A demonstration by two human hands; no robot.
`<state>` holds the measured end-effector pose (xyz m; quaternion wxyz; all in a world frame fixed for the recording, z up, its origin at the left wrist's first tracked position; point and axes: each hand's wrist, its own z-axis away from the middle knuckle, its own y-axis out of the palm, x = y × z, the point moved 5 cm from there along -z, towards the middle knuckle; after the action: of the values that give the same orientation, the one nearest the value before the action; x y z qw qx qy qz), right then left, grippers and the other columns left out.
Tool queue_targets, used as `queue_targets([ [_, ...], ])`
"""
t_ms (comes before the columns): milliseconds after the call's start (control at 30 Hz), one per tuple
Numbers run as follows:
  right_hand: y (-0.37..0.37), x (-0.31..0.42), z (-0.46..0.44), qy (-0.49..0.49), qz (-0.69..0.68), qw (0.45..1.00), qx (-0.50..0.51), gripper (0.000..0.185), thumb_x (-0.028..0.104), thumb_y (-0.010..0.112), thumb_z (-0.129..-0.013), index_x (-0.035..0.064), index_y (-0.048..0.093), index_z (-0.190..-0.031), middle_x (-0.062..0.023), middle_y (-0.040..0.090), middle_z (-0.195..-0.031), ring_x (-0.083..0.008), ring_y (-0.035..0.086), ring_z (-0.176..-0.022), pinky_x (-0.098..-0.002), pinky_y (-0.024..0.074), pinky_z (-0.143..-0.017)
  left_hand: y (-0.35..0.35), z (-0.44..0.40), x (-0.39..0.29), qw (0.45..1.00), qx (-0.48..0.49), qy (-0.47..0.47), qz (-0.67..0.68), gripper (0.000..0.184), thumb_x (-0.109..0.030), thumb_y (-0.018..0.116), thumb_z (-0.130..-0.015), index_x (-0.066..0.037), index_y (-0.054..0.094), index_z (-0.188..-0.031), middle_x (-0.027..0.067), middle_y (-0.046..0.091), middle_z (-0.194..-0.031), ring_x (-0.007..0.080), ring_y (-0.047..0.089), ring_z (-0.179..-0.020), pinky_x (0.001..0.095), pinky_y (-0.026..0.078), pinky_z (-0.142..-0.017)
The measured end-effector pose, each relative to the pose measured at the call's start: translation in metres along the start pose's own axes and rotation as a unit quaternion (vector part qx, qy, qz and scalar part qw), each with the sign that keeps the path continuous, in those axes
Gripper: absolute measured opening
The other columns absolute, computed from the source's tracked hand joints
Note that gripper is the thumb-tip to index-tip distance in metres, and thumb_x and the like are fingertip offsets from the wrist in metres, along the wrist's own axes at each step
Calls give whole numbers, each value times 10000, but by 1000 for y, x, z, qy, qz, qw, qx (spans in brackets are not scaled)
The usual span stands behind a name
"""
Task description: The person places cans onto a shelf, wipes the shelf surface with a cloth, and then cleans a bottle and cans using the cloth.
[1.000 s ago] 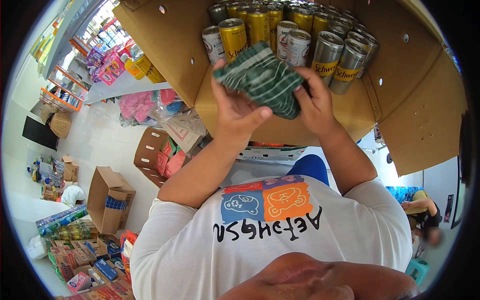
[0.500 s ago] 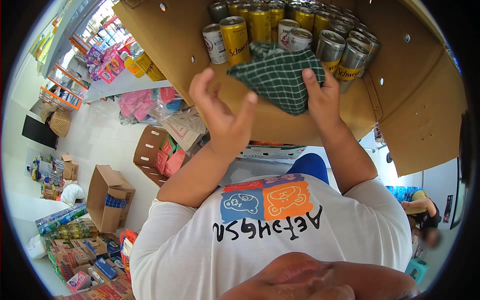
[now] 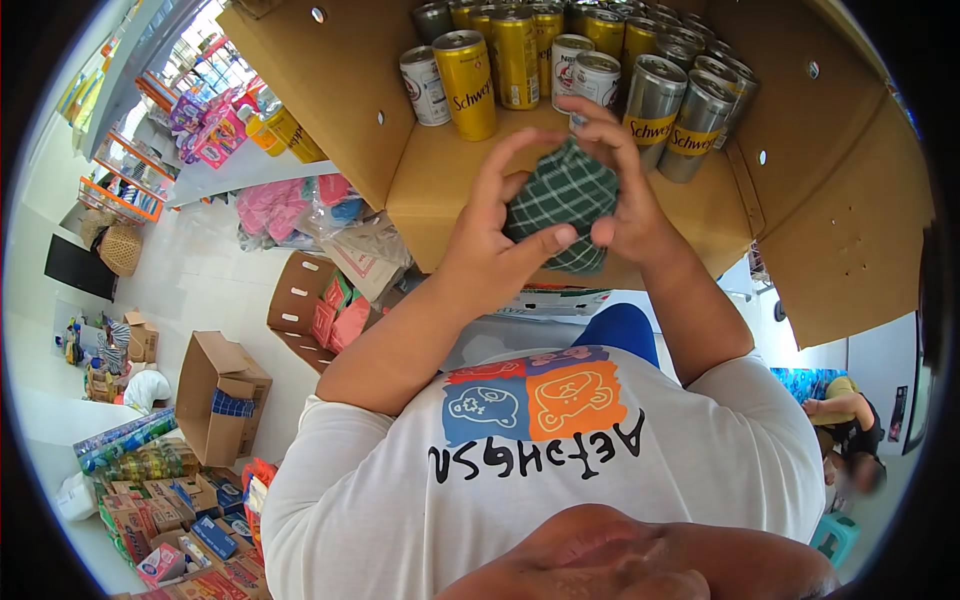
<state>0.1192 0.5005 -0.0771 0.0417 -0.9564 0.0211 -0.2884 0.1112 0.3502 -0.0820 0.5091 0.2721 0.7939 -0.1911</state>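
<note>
A green checked cloth [image 3: 563, 205], bunched into a compact bundle, is between my two hands in front of the cardboard box [image 3: 430, 215]. My left hand [image 3: 505, 215] curls round one side of it, thumb across its face. On the other side my right hand [image 3: 628, 190] grips it with bent fingers. Just beyond stand yellow cans [image 3: 466, 88], silver cans with yellow bands [image 3: 655, 100] and small white cans [image 3: 426, 88], all upright inside the box.
Opened cartons [image 3: 222, 395] and stacked goods [image 3: 180, 520] lie at the lower left. A shelf [image 3: 250, 175] with packages stands at the upper left, above plastic-wrapped bundles [image 3: 290, 212]. Another person [image 3: 850, 420] is at the right, near a teal stool [image 3: 833, 540].
The cloth has been folded into a smaller bundle. My left hand let go of it, then closed on it again, and the bundle now sits between both hands.
</note>
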Motion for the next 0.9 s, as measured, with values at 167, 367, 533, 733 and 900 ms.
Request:
queue_targets([
  [167,1,-2,3,211,-75,970,91,835,221,827,-792,39,362,-1461,-127,481,-1405,-200,551,-1203,-316,435,-1015,-19,-6,3,985,-130,115,2,859,-121,752,-838,-54,197,-1490,189,375,-1318,242,522,-1136,348,468,-922],
  [367,-18,-4,22,3,32,975,-221,620,114,863,-734,8,530,-1246,-99,580,-1232,-214,597,-1100,-354,486,-951,-21,8,-12,886,-200,241,-341,912,-199,783,-818,15,181,-1469,176,321,-1342,287,415,-1244,428,350,-1078],
  [533,-8,7,4,-27,143,988,50,512,264,838,-757,89,626,-1188,-118,575,-1253,-293,542,-1166,-409,442,-986,7,-2,7,991,-53,101,76,810,-128,760,-833,10,250,-1447,147,378,-1377,222,402,-1290,402,379,-1063],
  [733,-1,8,-1,-74,32,995,54,456,323,778,-825,112,628,-1201,-132,521,-1343,-339,464,-1279,-427,340,-1089,-3,-6,4,984,-3,-53,172,722,-96,745,-838,12,321,-1413,117,459,-1316,198,429,-1260,386,397,-1038],
  [900,-4,-11,8,151,-17,988,8,573,249,732,-888,69,475,-1368,-145,514,-1327,-237,472,-1274,-359,380,-1061,-55,-58,-1,903,-108,205,-361,693,-105,750,-819,39,354,-1369,194,492,-1266,262,509,-1178,388,439,-986],
])
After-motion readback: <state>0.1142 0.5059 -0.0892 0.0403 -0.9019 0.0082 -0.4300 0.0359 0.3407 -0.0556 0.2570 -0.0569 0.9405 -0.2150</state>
